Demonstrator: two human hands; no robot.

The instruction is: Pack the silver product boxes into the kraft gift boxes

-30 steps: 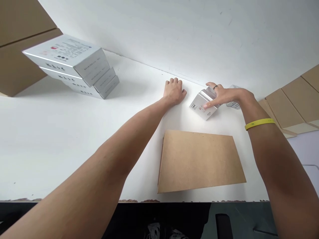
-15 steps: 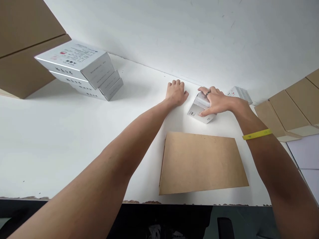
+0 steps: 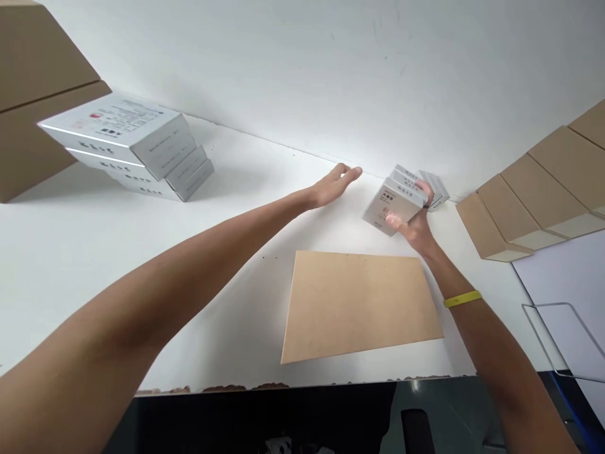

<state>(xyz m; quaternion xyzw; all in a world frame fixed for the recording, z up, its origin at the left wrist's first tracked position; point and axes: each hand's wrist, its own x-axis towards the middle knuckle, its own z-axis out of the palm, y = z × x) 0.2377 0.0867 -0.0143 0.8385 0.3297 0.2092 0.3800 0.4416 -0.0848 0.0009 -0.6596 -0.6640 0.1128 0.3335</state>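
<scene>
My right hand (image 3: 416,221) grips a small stack of white boxes (image 3: 396,200) and holds it tilted just above the white table (image 3: 94,252) near the wall. Another small white box (image 3: 437,188) lies right behind the held stack. A yellow band circles my right wrist. My left hand (image 3: 336,184) reaches toward the wall, fingers stretched out and together, holding nothing, a short way left of the held boxes. A flat brown cardboard sheet (image 3: 359,302) lies on the table in front of both hands.
A leaning stack of larger white boxes (image 3: 127,145) stands at the far left beside a big brown carton (image 3: 28,94). A row of brown cardboard boxes (image 3: 529,202) lines the right side. A pale sheet with a wire frame (image 3: 562,334) lies at right.
My right hand has closed on the small white boxes and lifted them off the table. My left hand has gone from resting curled on the table to stretched out. The view shifted slightly.
</scene>
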